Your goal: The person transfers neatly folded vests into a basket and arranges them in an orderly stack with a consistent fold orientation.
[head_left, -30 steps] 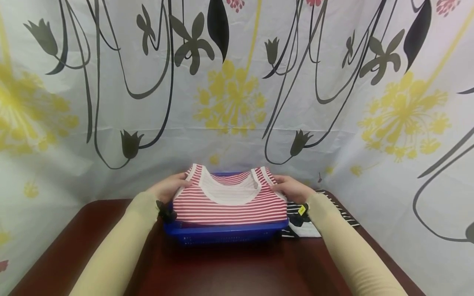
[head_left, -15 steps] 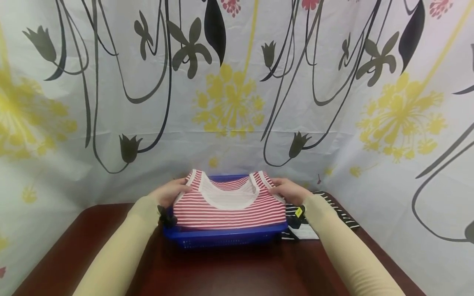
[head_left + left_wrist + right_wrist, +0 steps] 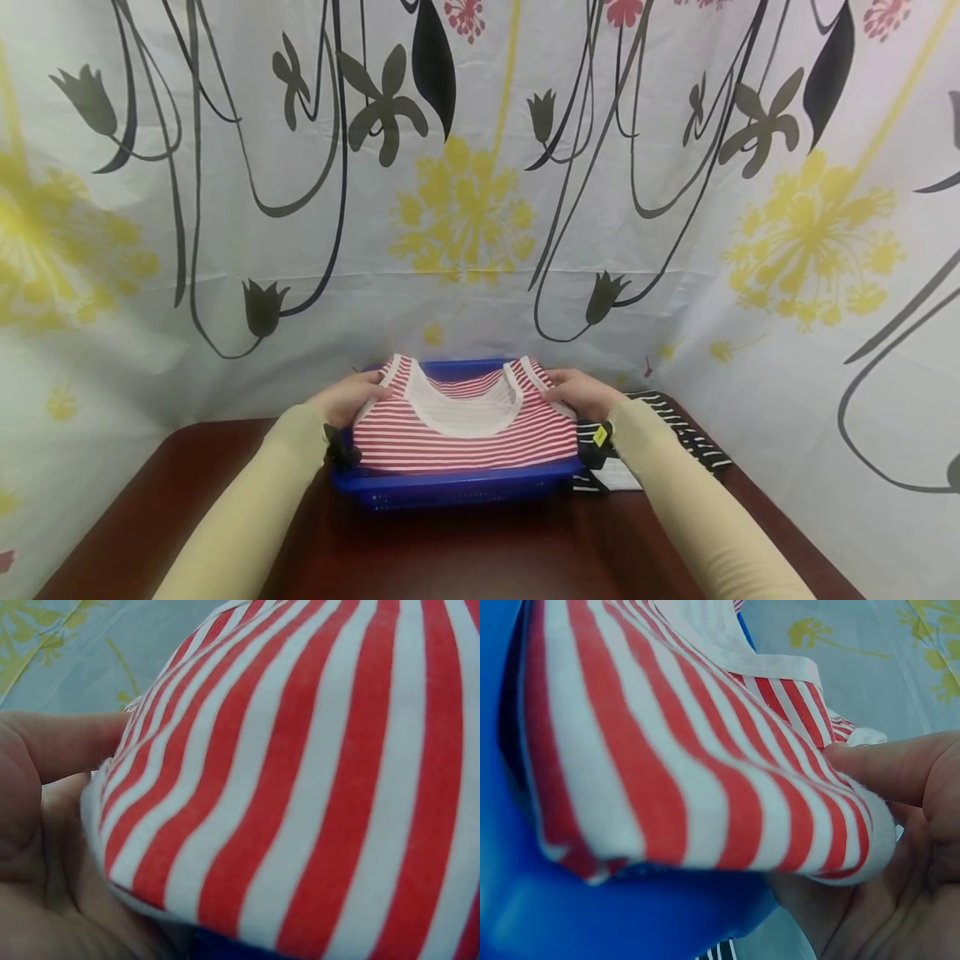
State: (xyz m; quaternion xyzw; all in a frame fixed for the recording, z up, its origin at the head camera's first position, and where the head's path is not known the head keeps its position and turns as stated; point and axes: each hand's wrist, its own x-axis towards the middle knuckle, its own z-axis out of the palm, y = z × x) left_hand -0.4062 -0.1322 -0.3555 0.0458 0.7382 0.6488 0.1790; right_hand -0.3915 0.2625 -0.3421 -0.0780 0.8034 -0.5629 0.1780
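Observation:
A red-and-white striped tank top [image 3: 465, 450] with a white-edged scoop neck lies in the blue basket [image 3: 457, 492], its shoulder straps raised toward the back. By its left strap, my left hand [image 3: 350, 397] pinches the white-trimmed edge between thumb and fingers. The opposite strap is pinched by my right hand [image 3: 583, 393]. In the left wrist view the thumb lies on top of the striped cloth [image 3: 300, 772], with fingers underneath. From the right wrist, the cloth's lower folded edge [image 3: 667, 855] hangs over the basket wall [image 3: 630, 915]. The basket's inside is mostly hidden.
Black-and-white striped clothing [image 3: 675, 425] lies on the dark red table [image 3: 465, 554] right of the basket, partly behind my right forearm. A floral-patterned curtain [image 3: 480, 317] hangs close behind the table and along its sides.
The straps and both hands have sunk slightly toward the basket, and both hands keep their pinch. The whole head view has also shifted a little downward in the picture.

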